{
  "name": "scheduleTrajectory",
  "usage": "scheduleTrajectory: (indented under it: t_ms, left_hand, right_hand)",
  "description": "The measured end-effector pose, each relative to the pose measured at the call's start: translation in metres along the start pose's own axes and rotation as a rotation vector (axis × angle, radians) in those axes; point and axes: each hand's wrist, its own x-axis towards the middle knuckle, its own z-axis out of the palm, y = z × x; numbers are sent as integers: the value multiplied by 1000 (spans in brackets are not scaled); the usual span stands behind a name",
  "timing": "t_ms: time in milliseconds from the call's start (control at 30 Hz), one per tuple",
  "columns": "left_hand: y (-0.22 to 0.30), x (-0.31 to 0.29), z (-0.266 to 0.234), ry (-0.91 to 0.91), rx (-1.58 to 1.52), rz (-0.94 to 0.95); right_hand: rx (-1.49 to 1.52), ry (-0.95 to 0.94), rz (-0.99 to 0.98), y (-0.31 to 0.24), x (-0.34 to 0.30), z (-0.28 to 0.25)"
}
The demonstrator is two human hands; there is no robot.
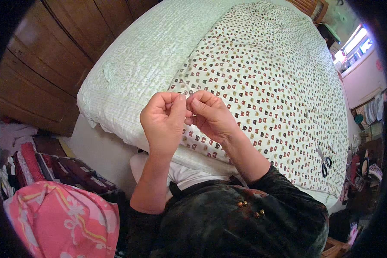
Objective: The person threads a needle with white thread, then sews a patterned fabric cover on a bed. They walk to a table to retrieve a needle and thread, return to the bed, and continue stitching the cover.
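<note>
Head view shows me a thin piece (191, 92) pinched by the right hand (214, 115); the left hand (163, 120) presses thumb and forefinger together beside it, contents hidden. A loosened pinch, I judge, could drop it onto the busy patterned bedcover (271, 86), easily lost.

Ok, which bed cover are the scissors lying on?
The white printed cover on the right, scattered with small dark and reddish shapes; the other cover is pale green.
</note>
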Motion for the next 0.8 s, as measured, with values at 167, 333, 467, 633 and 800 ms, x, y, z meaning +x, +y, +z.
scheduleTrajectory:
  t_ms: [167, 333, 467, 633, 800]
  left_hand:
    - [-8, 0, 2, 8, -3, 57]
    - [-15, -1, 2, -1, 47, 157]
    - [-16, -2, 2, 0, 58, 170]
    - [-17, -3, 1, -3, 51, 148]
    - [-14, -3, 2, -12, 30, 119]
  right_hand:
    - [-27, -12, -43, -2, -3, 2]
    - [-47, 7, -70, -3, -5, 6]
    - [-76, 32, -91, -3, -7, 8]
    - [-96, 19, -105, -3, -8, 5]
    - [-101, 13, -123, -4, -9, 4]
